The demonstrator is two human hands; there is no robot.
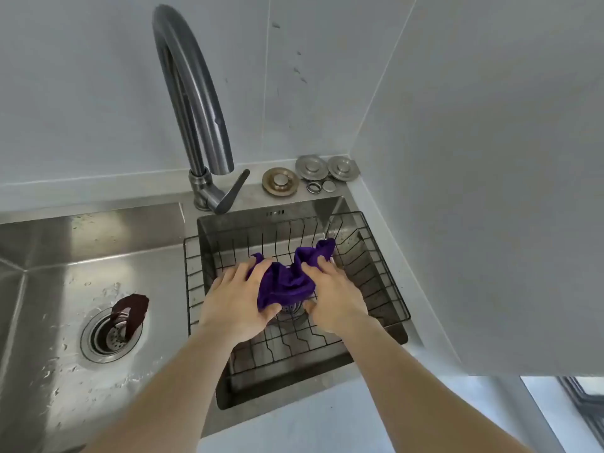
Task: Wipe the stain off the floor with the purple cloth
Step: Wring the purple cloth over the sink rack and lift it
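The purple cloth (287, 282) hung bunched between both hands over the wire rack (385, 282). The left hand (235, 295) and right hand (333, 295) each gripped one side.

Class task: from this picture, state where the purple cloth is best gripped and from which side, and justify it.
Grip the purple cloth at its bunched ends, from above, as the left hand and right hand do. It is crumpled over the wire rack in the right sink basin, so the rack's sides probably hinder any sideways approach.

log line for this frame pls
stage: cloth at sink | left hand: grip on purple cloth | right hand: grip on cloth | over wire rack | floor: unseen
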